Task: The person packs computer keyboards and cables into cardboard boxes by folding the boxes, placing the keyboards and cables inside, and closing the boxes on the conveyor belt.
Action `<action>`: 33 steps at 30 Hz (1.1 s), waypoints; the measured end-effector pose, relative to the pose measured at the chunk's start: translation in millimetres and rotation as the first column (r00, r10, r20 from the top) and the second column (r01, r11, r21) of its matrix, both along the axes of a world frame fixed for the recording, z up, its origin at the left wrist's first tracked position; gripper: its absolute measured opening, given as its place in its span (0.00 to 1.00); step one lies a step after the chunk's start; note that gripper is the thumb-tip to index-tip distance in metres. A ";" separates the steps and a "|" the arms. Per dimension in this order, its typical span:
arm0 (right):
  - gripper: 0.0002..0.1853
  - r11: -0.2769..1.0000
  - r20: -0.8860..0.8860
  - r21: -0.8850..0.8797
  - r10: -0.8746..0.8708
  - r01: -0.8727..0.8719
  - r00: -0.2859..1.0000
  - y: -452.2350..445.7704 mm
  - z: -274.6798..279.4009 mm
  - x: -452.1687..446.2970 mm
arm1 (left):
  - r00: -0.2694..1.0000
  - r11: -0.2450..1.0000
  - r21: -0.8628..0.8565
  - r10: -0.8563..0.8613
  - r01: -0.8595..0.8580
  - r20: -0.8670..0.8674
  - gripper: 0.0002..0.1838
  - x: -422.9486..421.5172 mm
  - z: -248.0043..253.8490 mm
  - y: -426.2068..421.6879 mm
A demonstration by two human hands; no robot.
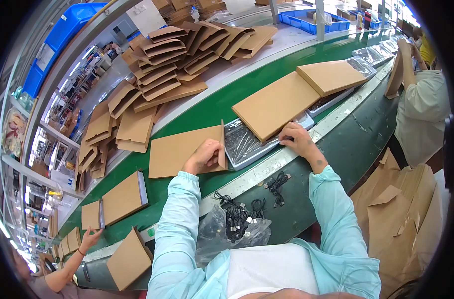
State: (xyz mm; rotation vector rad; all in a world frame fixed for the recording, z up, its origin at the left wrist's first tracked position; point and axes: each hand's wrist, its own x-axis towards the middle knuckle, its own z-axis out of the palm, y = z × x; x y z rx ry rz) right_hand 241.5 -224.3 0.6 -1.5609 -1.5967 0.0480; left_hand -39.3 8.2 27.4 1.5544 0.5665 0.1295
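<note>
My left hand point(207, 154) has its fingers closed on the raised end flap of a flat cardboard box point(187, 152) lying on the green belt. A keyboard in clear plastic wrap point(247, 144) lies right beside that open end. My right hand point(295, 139) is closed at the keyboard's near right edge, close to the corner of a second cardboard box point(277, 104) that lies partly over the keyboard. Whether its fingertips grip the plastic or the box edge is hard to make out. Black coiled cables point(237, 219) lie on a plastic bag below my hands.
Many empty cardboard boxes point(162, 65) are piled beyond the green belt point(212, 99). A co-worker's hand point(90, 239) is near boxes at the lower left. Another person point(423, 109) handles a box at the right. Brown cardboard point(401, 209) stands at the lower right.
</note>
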 end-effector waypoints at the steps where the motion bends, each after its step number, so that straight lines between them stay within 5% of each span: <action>1: 0.09 1.000 0.023 0.019 -0.001 0.001 1.000 1.4 0.1 -4.0 | 1.000 1.000 -0.003 0.003 -0.003 -0.013 0.16 4.1 -0.2 -4.5; 33: 0.08 1.000 0.085 0.003 0.006 -0.006 0.996 0.8 10.5 -24.8 | 0.980 0.977 -0.079 0.195 -0.196 -0.026 0.20 -13.8 -8.1 -33.6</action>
